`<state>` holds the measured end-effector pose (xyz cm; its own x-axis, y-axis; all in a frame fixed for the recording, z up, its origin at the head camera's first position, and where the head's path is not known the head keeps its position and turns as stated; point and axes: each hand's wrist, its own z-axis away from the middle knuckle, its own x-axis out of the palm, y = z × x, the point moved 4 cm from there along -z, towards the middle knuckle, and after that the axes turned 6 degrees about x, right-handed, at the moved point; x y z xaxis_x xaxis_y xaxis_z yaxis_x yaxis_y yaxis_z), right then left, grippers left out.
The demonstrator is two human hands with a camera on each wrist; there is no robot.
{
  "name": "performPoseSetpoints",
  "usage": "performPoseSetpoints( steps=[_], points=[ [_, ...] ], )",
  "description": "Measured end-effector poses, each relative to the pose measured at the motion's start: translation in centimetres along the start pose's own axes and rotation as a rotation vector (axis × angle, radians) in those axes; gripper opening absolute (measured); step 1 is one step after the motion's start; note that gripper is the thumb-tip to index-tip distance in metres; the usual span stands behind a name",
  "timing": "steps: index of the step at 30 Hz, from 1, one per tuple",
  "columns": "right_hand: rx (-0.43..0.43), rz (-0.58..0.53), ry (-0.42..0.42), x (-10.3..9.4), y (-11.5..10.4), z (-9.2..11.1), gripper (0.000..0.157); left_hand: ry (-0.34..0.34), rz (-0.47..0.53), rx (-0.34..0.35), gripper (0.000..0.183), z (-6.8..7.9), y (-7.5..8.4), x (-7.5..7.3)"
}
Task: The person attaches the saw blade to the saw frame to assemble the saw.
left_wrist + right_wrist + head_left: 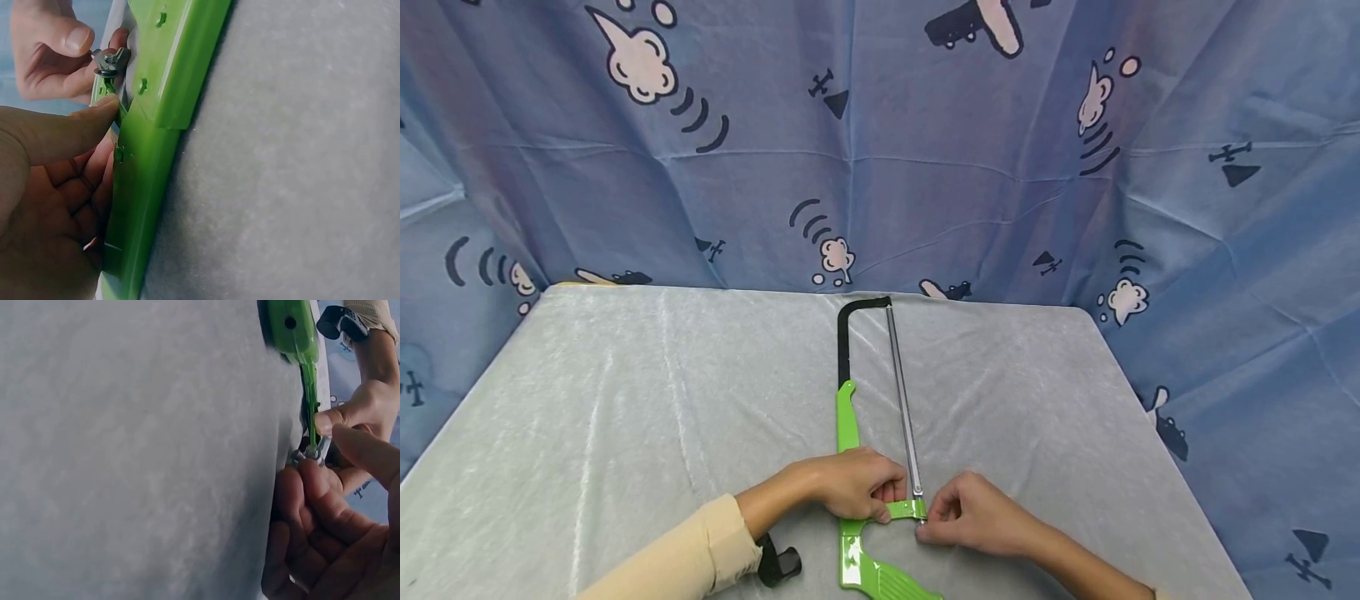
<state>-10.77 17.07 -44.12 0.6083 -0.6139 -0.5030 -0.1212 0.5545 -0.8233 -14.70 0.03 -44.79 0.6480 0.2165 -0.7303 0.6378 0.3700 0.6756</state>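
Note:
A hacksaw (847,421) with a green handle and a black front frame lies on the covered table. Its silver blade (902,400) runs from the far tip to the short green arm near the handle. My left hand (859,483) grips that green arm, thumb on the near side and fingers beyond it. At the arm's outer end sits a metal wing nut (111,60). The curled fingers of my right hand (977,517) are at this wing nut, the index finger touching it in the right wrist view. In the head view, the fingertips largely hide it.
A pale grey plush cloth (700,400) covers the table and shows some creases. Behind it and along the sides hangs a blue printed curtain (925,208). A black device (778,562) is at the left wrist, beside the beige sleeve.

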Motion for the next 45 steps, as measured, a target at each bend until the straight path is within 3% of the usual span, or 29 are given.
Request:
performPoseSetpoints(
  steps=[5, 9, 29, 36, 45],
  points=[
    [0.029, 0.116, 0.059, 0.19, -0.51, -0.35, 0.035, -0.002, -0.005, 0.000, 0.018, -0.04, 0.00, -0.01],
    [0.061, 0.154, 0.059, 0.28, -0.62, -0.54, 0.039, -0.002, -0.004, 0.003, 0.018, -0.06, -0.01, -0.03],
    [0.042, 0.139, 0.040, 0.14, -0.74, -0.64, 0.037, -0.004, -0.002, -0.004, 0.017, 0.06, 0.26, 0.00],
    [0.017, 0.076, -0.051, -0.07, -0.49, -0.51, 0.034, -0.003, 0.008, 0.007, 0.018, 0.03, 0.04, 0.04],
    [-0.022, -0.021, -0.176, -0.37, -0.05, -0.32, 0.018, 0.006, 0.054, 0.030, 0.018, 0.15, -0.22, 0.20]
  ],
)
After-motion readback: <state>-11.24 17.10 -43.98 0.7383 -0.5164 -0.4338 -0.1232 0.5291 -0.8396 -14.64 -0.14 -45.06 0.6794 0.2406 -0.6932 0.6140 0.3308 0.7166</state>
